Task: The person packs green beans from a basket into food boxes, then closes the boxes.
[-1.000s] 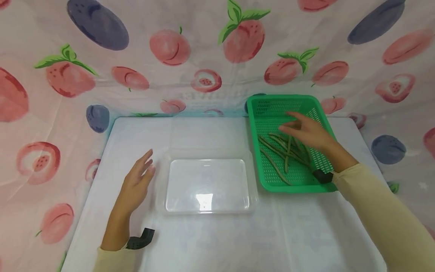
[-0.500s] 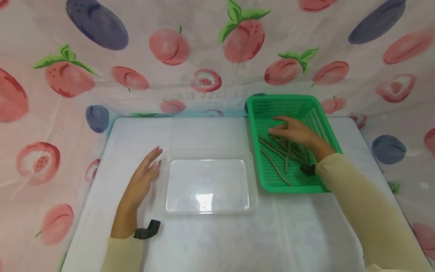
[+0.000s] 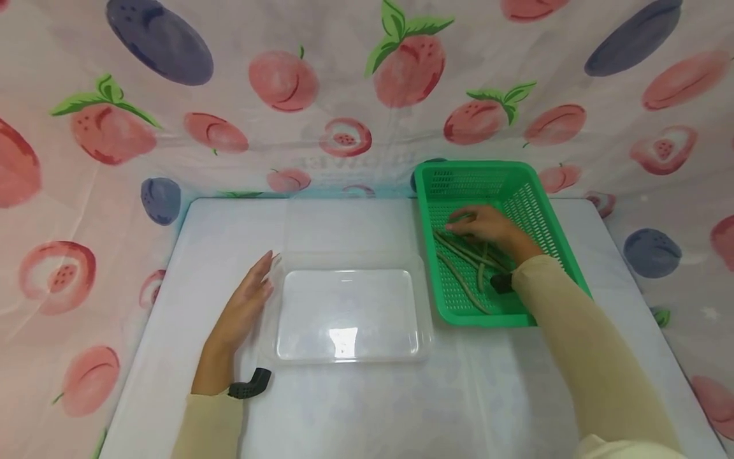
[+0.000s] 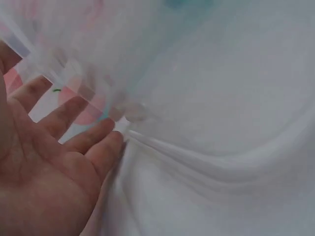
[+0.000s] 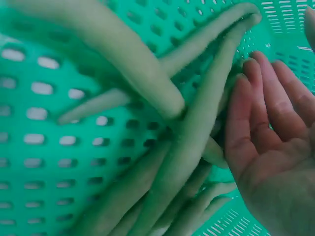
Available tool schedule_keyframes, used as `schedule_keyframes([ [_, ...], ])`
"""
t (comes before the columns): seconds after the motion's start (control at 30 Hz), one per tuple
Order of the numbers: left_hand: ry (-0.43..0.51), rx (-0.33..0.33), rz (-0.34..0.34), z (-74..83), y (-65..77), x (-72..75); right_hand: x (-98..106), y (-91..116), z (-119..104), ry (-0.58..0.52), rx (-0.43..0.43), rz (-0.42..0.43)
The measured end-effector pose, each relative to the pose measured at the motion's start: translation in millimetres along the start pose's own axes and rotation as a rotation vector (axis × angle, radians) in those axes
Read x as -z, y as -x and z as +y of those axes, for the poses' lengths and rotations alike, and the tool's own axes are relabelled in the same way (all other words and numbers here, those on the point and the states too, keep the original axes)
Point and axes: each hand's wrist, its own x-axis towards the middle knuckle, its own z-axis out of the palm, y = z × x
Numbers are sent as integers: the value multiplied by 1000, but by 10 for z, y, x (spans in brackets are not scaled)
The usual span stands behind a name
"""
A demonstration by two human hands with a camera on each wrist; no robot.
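Two hands, well apart: left hand (image 3: pixel 243 309), fingers extended, at the clear box (image 3: pixel 346 303); right hand (image 3: pixel 484 226), loosely curved, gripping nothing, beside the beans (image 5: pixel 192 132) in the green basket (image 3: pixel 487 320). Looks like picking; pinching one seems called for.

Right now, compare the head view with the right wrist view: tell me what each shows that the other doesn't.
Only the head view shows the left hand, the clear plastic container beside it and the fruit-print cloth behind. Only the right wrist view shows the palm side of the right hand; the head view sees its back. Both show that hand at the green beans inside the green basket.
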Motion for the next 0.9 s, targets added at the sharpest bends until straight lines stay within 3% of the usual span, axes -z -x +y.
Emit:
schedule_keyframes([
  [0.17, 86, -21, -11, -117, -12, -6, -38, -66, 9, 104, -13, -22],
  [0.43, 61, -35, -77, -171, -18, -31, -28, -128, 29, 137, -34, -85],
  [0.7, -16, -37, -19, -178, -23, -43, -37, -136, -54, 247, -21, -81],
  [0.9, -6, -30, 13, -165, -17, -99, -66, -162, -103, 266, -23, -77],
])
